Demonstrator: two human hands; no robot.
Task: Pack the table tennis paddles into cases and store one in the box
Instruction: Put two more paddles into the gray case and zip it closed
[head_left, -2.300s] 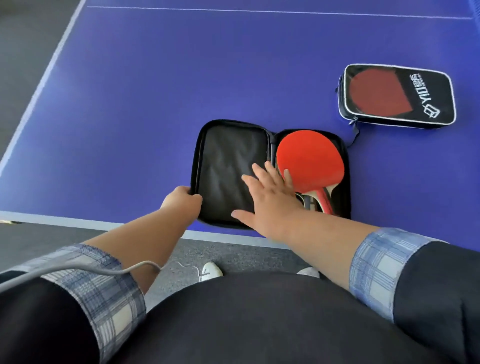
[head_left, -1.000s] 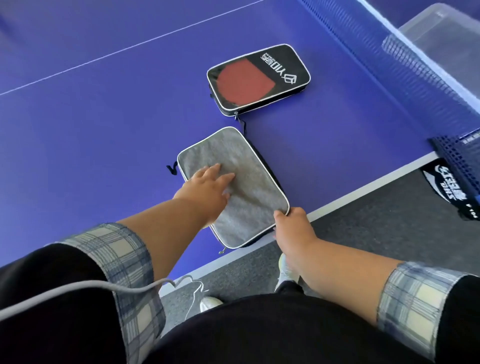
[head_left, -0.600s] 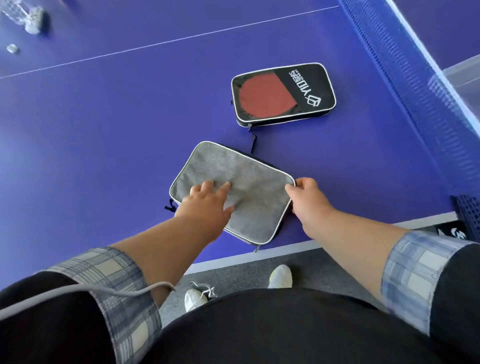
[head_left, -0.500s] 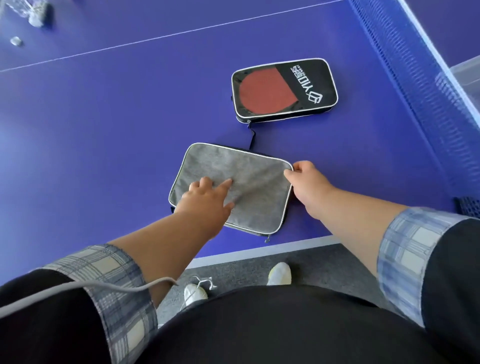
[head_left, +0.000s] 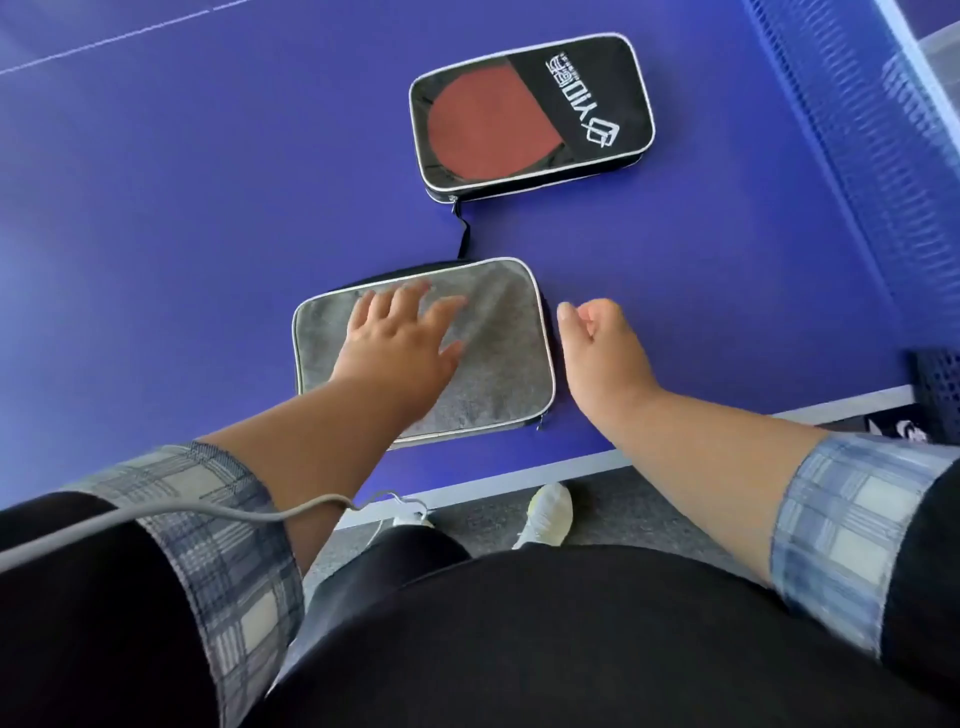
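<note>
Blue-purple table tennis table (head_left: 208, 182), smooth matte top with a thin white line along the near edge, and that's basically the whole view. Landmark is the grey case (head_left: 498, 374): a flat rounded rectangle in soft felt-like fabric with pale piping all round. It lies closed near the table's near edge. A little zipper pull (head_left: 540, 423) pokes out at its near right corner, and a dark lower half peeks out along its far side.

The left hand (head_left: 400, 348) rests flat on top of the grey case, fingers straight and spread, palm down on the fabric, not gripping anything. The right hand (head_left: 597, 338) sits just off the case's right edge, fingers curled into a loose fist with the thumb pointing at the piping. I can't see anything inside it, and I can't tell if the thumb actually touches the case.

Beyond the grey case, a bit to the right and well apart from it, is the black case (head_left: 530, 114): same rounded shape, shinier material, white piping, with a red paddle-shaped patch and white lettering. It's zipped, and a black strap (head_left: 461, 234) trails from its corner back to the grey case's far edge.

Far to the right of the grey case runs the blue mesh net (head_left: 857, 156). Nearer than the case there's grey carpet, pale shoes (head_left: 545, 514), plaid cuffs and a grey cable (head_left: 208, 514).
</note>
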